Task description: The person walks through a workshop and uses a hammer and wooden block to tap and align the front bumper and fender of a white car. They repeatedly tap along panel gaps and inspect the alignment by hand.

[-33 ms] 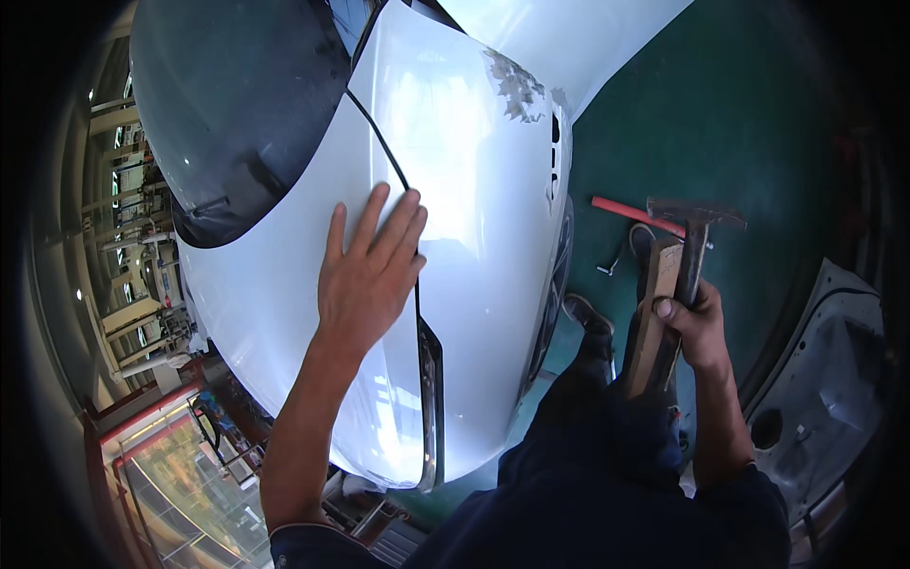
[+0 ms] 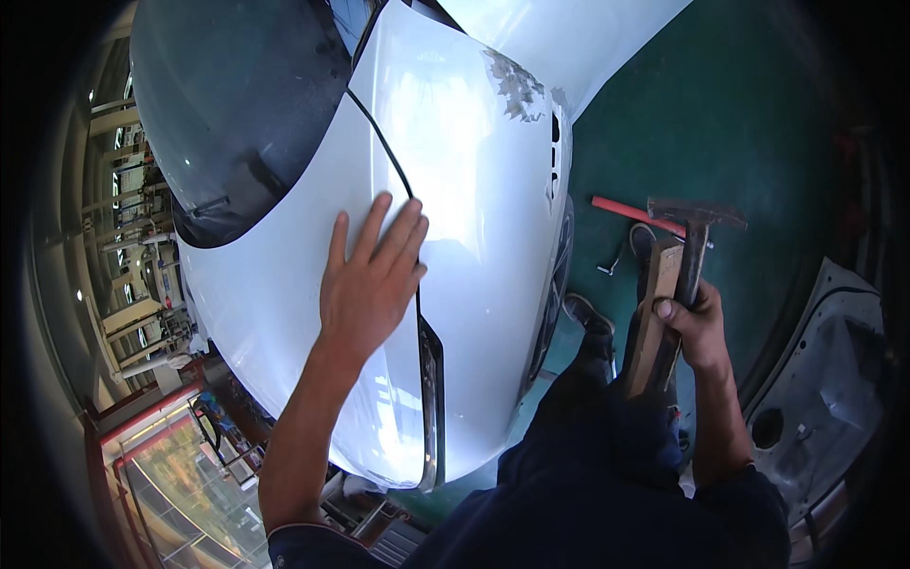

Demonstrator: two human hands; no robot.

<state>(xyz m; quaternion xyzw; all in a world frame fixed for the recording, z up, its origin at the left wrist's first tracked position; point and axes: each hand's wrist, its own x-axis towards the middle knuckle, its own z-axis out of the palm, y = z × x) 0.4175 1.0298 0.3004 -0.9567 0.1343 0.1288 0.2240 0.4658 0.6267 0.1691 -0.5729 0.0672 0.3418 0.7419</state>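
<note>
My left hand [image 2: 372, 275] lies flat with fingers spread on the white car's hood [image 2: 284, 294], its fingertips at the dark gap beside the fender [image 2: 474, 284]. In my right hand [image 2: 697, 327] are a hammer [image 2: 697, 223] and a wooden block [image 2: 656, 322], gripped together. The hammer's head points away from me, and the block stands along the left of its handle. Farther up the fender is a rough grey patch [image 2: 517, 87] where the paint is gone. The lower ends of hammer and block are partly hidden against my dark clothes.
A red-handled tool [image 2: 630, 213] lies on the green floor [image 2: 720, 104] beyond my feet, near a small metal tool [image 2: 611, 264]. A loose grey car panel [image 2: 825, 389] stands at the right. The windshield [image 2: 246, 104] is far left, and an opened white door [image 2: 569, 38] juts out.
My left hand has slid slightly toward me along the hood, staying flat beside the gap. My right hand, with the hammer and block, has not visibly moved.
</note>
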